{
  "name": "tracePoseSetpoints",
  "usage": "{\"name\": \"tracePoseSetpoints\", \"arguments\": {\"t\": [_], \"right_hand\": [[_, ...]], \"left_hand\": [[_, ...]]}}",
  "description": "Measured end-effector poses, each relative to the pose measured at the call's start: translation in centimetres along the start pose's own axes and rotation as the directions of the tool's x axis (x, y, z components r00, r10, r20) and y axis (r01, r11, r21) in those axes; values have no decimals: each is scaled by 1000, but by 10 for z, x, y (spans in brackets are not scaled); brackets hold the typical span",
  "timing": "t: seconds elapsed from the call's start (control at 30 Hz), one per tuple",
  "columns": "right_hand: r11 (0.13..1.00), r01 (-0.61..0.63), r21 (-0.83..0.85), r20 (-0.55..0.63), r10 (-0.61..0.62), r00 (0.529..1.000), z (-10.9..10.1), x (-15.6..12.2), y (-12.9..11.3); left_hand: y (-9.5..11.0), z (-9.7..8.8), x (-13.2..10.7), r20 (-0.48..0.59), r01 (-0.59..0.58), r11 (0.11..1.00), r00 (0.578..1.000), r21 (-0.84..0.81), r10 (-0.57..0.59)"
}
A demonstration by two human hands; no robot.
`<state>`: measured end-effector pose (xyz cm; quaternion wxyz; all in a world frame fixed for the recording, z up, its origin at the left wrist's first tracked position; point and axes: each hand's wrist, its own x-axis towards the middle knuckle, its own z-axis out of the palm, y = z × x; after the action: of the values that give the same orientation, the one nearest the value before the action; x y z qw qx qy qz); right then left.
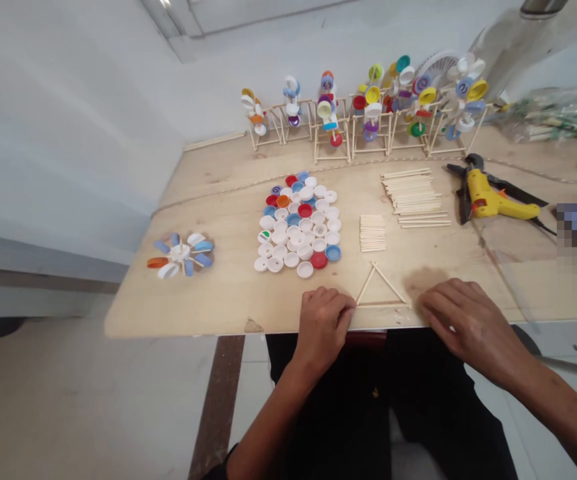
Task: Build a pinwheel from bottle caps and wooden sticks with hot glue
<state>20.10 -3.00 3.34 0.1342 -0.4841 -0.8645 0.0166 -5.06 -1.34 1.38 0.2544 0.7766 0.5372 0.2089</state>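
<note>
A triangle of thin wooden sticks (389, 284) lies flat near the table's front edge. At its left corner, my left hand (324, 317) is closed, thumb and forefinger pinching the stick end. Just right of the opposite corner, my right hand (461, 323) rests on the table with fingers bent and drawn together; whatever they may hold is hidden. Behind the triangle lie a bundle of short sticks (372, 233) and a pile of longer sticks (415, 197). Many bottle caps (295, 235), mostly white with some red and blue, spread to the left.
A yellow glue gun (501, 197) lies at the right. Several stick stands carrying bottle-cap wheels (328, 120) line the wall. One loose cap wheel (181, 253) lies at the left. A thin cord (248, 181) crosses the table, and a plastic bag (558, 113) sits at the back right.
</note>
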Motion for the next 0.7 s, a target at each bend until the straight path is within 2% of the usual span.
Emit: {"name": "tracePoseSetpoints", "arguments": {"t": [0.33, 0.7], "right_hand": [[1000, 2, -22, -3, -2, 1000, 14, 0, -3], [996, -82, 28, -7, 82, 997, 17, 1, -6]], "left_hand": [[1, -1, 0, -6, 8, 1000, 1000, -14, -8], [1, 0, 0, 2, 14, 1000, 1000, -18, -14]]}}
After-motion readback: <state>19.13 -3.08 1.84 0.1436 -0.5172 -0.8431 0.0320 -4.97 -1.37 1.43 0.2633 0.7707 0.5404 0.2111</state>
